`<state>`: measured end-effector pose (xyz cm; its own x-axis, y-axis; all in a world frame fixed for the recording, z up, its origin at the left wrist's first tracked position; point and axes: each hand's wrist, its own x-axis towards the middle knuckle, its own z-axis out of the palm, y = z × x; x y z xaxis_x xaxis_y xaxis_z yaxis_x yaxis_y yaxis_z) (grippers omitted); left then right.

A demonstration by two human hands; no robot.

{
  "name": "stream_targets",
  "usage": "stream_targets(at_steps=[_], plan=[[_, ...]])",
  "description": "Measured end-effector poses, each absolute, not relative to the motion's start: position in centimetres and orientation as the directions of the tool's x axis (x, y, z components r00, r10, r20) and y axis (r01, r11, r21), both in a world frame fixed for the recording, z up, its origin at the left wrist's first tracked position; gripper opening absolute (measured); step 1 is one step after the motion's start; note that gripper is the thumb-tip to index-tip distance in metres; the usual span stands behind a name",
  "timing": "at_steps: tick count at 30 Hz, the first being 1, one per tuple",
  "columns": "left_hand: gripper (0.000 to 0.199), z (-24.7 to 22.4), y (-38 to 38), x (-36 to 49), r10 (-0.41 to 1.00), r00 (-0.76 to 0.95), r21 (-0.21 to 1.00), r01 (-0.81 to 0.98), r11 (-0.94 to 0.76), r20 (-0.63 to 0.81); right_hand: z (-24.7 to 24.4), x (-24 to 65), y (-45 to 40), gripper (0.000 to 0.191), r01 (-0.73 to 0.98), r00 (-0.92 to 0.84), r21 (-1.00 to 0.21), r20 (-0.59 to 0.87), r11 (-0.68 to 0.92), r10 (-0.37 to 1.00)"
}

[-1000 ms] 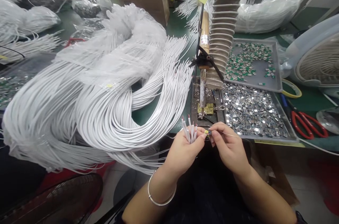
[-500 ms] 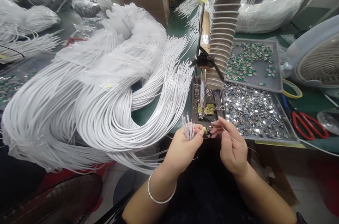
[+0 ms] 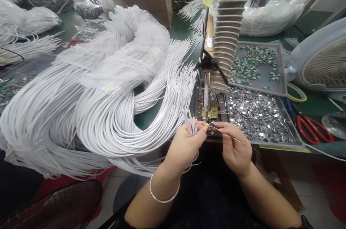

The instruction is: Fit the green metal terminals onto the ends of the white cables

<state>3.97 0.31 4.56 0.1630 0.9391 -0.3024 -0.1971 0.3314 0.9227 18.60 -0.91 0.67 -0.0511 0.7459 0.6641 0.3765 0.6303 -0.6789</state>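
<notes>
The left hand [image 3: 186, 146] is clamped, fingers closed, around a bundle of white wire ends [image 3: 191, 125]; the right hand [image 3: 234, 146] pinches a thin wire [image 3: 241, 142] between finger and thumb, just beside them. Beyond, on the green table [image 3: 183, 30], a metal tray [image 3: 270, 145] holds silver metal pieces [image 3: 256, 113], near a heap of white cables [image 3: 108, 120].

bright, even indoor light with only soft, faint shadows; small metal pieces [image 3: 256, 115] glint with sharp glare, and wide-angle distortion bends the view's edges, bowing the desk fan [image 3: 325, 61] outward.
</notes>
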Motion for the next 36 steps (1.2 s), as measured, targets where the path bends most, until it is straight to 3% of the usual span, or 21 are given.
stream_targets(at_steps=[17, 26, 36], plan=[[0.01, 5.2, 0.9, 3.9, 0.933, 0.173, 0.896, -0.269, 0.352, -0.315, 1.5, 18.1, -0.2, 0.021, 0.469, -0.062, -0.606, 0.703, 0.643, 0.709], [0.02, 5.7, 1.2, 3.5, 0.934, 0.23, 0.88, -0.33, 0.34, -0.275, 2.0, 17.7, 0.2, 0.021, 0.455, -0.056, -0.592, 0.726, 0.665, 0.685], [0.012, 6.3, 1.3, 3.3, 0.928, 0.178, 0.873, -0.319, 0.369, -0.328, 2.1, 17.4, 0.2, 0.024, 0.452, -0.04, -0.606, 0.719, 0.655, 0.693]])
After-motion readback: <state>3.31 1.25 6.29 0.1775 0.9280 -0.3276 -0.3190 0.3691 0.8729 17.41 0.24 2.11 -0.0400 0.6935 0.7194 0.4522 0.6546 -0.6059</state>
